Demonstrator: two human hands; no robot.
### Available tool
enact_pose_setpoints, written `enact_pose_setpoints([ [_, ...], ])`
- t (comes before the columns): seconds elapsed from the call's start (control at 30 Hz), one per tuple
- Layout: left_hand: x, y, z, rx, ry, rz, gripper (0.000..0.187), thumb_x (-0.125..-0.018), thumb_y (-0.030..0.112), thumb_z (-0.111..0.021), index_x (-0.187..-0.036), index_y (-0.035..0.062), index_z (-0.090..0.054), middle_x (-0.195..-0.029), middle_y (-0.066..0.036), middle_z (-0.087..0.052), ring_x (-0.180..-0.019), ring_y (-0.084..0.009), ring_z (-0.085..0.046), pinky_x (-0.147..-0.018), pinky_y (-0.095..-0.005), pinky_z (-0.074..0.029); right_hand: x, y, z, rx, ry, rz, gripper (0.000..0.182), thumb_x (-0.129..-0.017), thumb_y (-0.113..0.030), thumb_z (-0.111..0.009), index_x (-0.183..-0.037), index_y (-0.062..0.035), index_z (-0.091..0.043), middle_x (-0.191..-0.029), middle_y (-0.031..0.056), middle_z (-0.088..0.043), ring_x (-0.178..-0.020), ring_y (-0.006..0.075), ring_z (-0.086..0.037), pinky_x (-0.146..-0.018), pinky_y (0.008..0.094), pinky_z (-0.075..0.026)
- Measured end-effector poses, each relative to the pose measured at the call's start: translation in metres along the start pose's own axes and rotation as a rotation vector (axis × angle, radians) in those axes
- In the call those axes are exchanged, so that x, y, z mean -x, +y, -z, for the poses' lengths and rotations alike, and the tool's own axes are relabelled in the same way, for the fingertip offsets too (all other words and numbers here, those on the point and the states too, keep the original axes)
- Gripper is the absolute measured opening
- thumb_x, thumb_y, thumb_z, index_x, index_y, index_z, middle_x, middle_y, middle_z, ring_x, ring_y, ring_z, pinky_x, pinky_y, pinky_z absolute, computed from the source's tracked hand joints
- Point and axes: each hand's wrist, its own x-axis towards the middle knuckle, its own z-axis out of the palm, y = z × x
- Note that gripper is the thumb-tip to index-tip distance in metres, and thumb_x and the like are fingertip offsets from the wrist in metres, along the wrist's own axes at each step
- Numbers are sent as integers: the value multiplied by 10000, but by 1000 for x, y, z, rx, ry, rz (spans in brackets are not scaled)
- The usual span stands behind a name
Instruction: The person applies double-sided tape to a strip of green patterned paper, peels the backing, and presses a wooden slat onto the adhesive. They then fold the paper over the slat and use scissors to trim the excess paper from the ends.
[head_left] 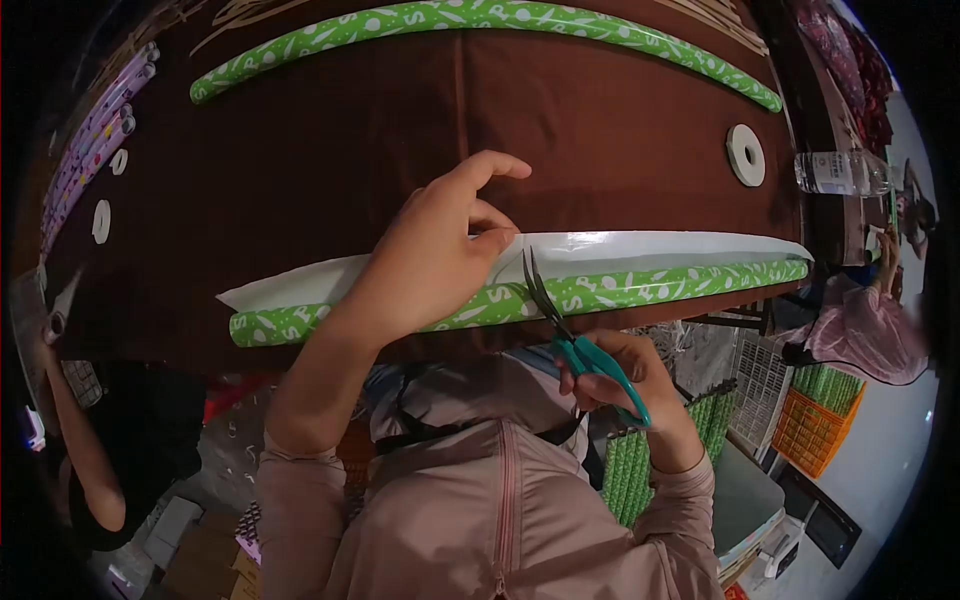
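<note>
A green patterned roll (640,288) lies along the near edge of the brown table (600,130), its white inner side (650,243) folded out behind it. My left hand (435,250) reaches over the roll; its thumb and a finger meet at the edge of the white sheet, with the index finger stretched out above. Teal-handled scissors (580,350) are held in my right hand (620,375), their blades slightly apart and pointing up over the roll, just right of my left fingertips.
Another green roll (500,14) lies across the far side. A white tape ring (746,155) and a plastic bottle (840,173) are at the right. Purple rolls (95,150) and smaller rings (101,222) lie left. Other people's arms (85,450) show at both sides.
</note>
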Motion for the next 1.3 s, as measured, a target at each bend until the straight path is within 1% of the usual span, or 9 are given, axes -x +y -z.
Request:
enact_pose_setpoints([
  [0.17, -1, -3, 0, -10, -2, -17, 440, -911, 20, -604, -1326, 102, -486, -890, -120, -727, -678, -75, -565, -631, -244, -433, 0, -1, -2, -5, -10, 25, 246, -850, -62, -720, -1047, 27, -604, -832, 43, -631, -693, 62, -528, -593, 208, -418],
  [0.23, -1, -4, 0, -8, -3, -38, 437, -914, 21, -601, -1327, 102, -483, -882, -122, -728, -681, -78, -564, -643, -249, -436, 0, -1, -4, 6, 25, 26, 239, -851, -58, -717, -1042, 31, -604, -834, 47, -632, -687, 67, -533, -590, 210, -417],
  [0.43, -1, -2, 0, -1, -11, -11, 430, -916, 19, -598, -1321, 98, -479, -885, -123, -728, -700, -85, -573, -664, -249, -440, -1, 3, -1, -10, -4, 49, 229, -858, -58, -716, -1041, 29, -609, -849, 54, -641, -694, 64, -543, -591, 209, -425],
  [0.57, -1, -3, 0, -3, -6, -27, 427, -916, 16, -595, -1319, 98, -480, -880, -120, -726, -719, -89, -587, -676, -253, -446, -1, 7, -2, 13, 24, 50, 238, -853, -46, -722, -1047, 28, -605, -846, 47, -641, -704, 61, -549, -587, 206, -425],
  [0.83, -1, -5, -2, -4, -4, -28, 431, -915, 13, -595, -1321, 99, -478, -872, -123, -722, -770, -105, -623, -743, -264, -464, 0, 6, -5, 10, 66, 52, 256, -842, -11, -721, -1064, 29, -599, -837, 41, -643, -730, 65, -565, -607, 195, -440],
  [0.97, 0, -1, -1, -18, -3, -13, 439, -910, 4, -592, -1322, 101, -478, -870, -122, -722, -772, -105, -623, -741, -264, -465, 0, 2, -7, 74, 93, 52, 236, -848, -23, -719, -1049, 27, -605, -831, 40, -640, -716, 65, -557, -604, 203, -437],
  [1.03, 1, 1, 0, -17, -11, 2, 447, -904, 0, -593, -1323, 103, -478, -871, -122, -722, -778, -108, -627, -734, -270, -467, -1, 2, -6, 8, 50, 66, 215, -860, -47, -714, -1034, 27, -611, -819, 37, -635, -694, 67, -546, -591, 213, -428],
  [1.13, 0, -2, 0, 7, -4, -7, 450, -900, 2, -597, -1322, 104, -479, -872, -121, -722, -782, -111, -632, -723, -269, -467, 0, -1, -7, 36, 44, 94, 198, -874, -65, -703, -1023, 29, -612, -804, 39, -628, -672, 69, -532, -576, 222, -415],
  [1.3, 0, -4, -1, 0, 12, -29, 450, -897, 2, -603, -1318, 104, -482, -871, -118, -718, -777, -110, -637, -713, -264, -467, 5, -4, -5, 63, 23, 75, 181, -881, -67, -695, -1011, 28, -612, -792, 41, -625, -651, 67, -524, -567, 218, -408],
])
